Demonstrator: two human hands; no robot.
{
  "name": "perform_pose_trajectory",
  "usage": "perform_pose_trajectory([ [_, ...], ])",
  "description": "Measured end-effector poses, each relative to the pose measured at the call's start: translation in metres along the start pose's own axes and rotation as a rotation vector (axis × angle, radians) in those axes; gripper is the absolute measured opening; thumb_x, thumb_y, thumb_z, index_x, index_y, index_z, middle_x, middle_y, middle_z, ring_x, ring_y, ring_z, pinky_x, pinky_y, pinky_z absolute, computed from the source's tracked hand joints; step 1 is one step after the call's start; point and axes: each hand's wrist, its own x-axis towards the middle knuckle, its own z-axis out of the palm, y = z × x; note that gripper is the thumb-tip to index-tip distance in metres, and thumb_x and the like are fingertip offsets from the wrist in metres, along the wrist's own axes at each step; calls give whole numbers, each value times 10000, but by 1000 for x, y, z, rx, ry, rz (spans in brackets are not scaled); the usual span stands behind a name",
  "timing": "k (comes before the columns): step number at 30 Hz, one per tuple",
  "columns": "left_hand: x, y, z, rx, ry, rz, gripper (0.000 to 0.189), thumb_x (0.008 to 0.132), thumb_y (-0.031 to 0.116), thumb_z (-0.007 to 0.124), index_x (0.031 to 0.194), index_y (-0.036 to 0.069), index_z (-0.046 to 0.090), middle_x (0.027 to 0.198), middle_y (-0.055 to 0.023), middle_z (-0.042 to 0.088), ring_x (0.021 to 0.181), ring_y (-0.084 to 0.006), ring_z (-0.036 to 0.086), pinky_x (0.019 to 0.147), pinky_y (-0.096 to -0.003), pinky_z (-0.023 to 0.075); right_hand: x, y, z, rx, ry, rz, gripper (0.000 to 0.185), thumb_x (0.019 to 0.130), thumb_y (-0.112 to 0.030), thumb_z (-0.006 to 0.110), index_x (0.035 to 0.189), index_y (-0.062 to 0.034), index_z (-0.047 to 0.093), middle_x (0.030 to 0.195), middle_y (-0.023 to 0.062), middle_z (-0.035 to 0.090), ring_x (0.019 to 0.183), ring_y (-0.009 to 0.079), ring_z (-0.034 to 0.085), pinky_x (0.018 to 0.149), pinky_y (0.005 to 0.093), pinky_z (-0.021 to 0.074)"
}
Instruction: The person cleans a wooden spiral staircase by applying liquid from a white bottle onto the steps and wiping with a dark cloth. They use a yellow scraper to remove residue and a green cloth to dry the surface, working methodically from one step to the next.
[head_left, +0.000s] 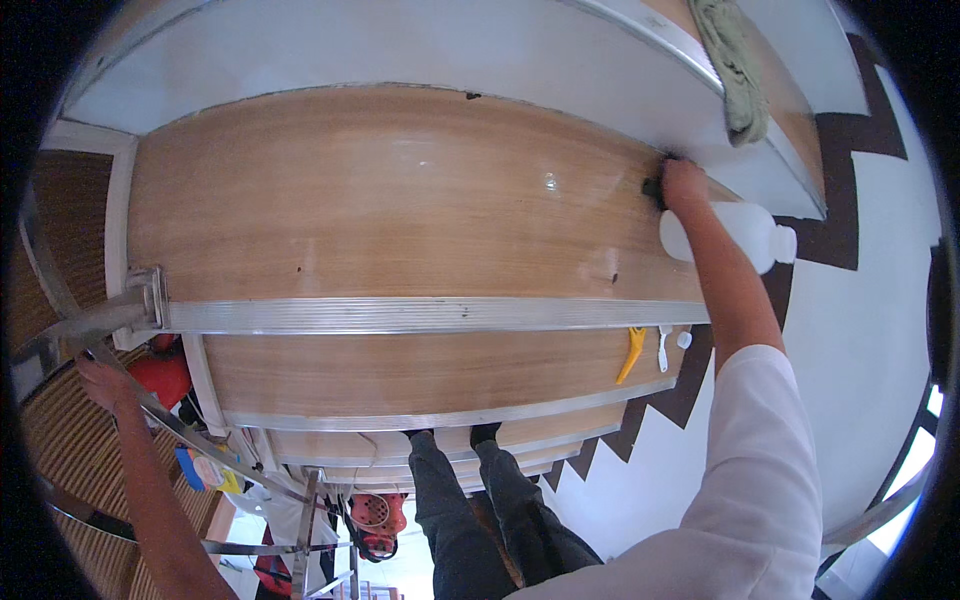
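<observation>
On a wood-look stair tread (420, 217), my right hand (684, 184) presses a dark scrubbing pad or brush into the back corner, where the tread meets the white riser (390, 52). My fingers hide most of that dark thing. Partly behind my right forearm is a white plastic bottle (742, 229) with a white neck, close to the wall. Far to the left, my left hand (105, 382) grips a metal handrail (169, 420). A folded green cloth (739, 82) hangs over the edge of the step above.
One step down lie a yellow-handled tool (632, 356), a small white brush (663, 349) and a white cap (684, 340). Ridged metal nosing (435, 316) edges the tread. My feet stand on a lower step. Red objects (379, 517) and cables sit below the stairs.
</observation>
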Motion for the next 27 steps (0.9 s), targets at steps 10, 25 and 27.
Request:
perform_pose_trajectory([
  [10, 7, -60, 50, 152, 18, 48, 345, 904, 111, 451, 1216, -37, 460, 1170, -236, 552, 1024, -386, 564, 862, -450, 467, -6, -3, 2, 109, 56, 131, 219, 845, -144, 500, 916, -52, 686, 950, 157, 656, 943, 317, 627, 776, 434, 516],
  [25, -8, 80, -35, -381, 39, -184, 449, 951, 284, 339, 1110, -94, 524, 1118, -320, 543, 981, -480, 527, 837, -493, 422, -35, -350, -265, 404, 462, -603, 197, 780, -151, 549, 894, -46, 672, 1017, 131, 591, 1021, 300, 546, 886, 454, 417],
  [27, -11, 78, -35, -502, 19, -252, 480, 949, 311, 333, 1049, -108, 545, 1082, -326, 551, 960, -485, 527, 829, -497, 412, -15, -321, -224, 771, 389, -523, 200, 749, -136, 565, 898, -37, 653, 1014, 141, 587, 1017, 312, 543, 870, 459, 428],
])
